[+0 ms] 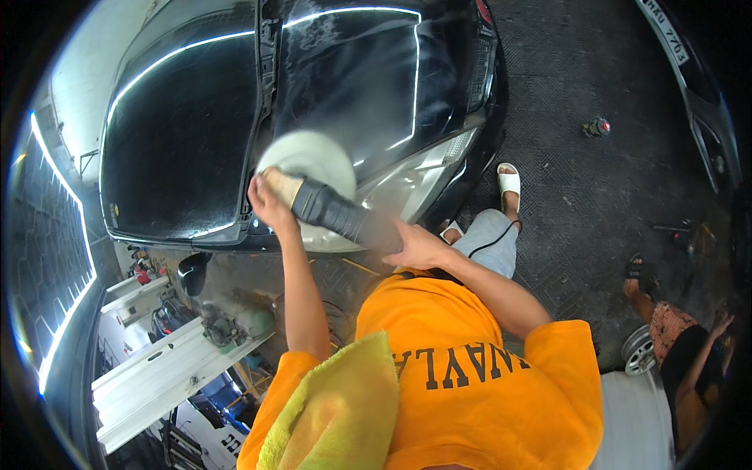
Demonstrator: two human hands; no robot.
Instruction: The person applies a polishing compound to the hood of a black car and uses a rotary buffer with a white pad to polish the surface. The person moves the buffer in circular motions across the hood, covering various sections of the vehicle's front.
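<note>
Both my hands are closed around a dark power polisher (333, 213). Near its tan-wrapped front end, my left hand (270, 205) grips it. My right hand (419, 247) holds the rear of the body, and a dark cord hangs near that forearm. The round white polishing pad (309, 153) looks blurred and lies over the near edge of the black car's hood (352, 78), beside the clear headlight (439, 160). Hazy smears and bright light reflections mark the glossy hood. A yellow-green towel (337, 407) hangs over my orange shirt.
The dark windshield (184, 117) is left of the hood. A small bottle or can (597, 127) rests on the dark floor by another car's bumper (697, 102). Lower left are white shelves (176, 372) with tools. At lower right, a person (689, 360) sits near a wheel (638, 350).
</note>
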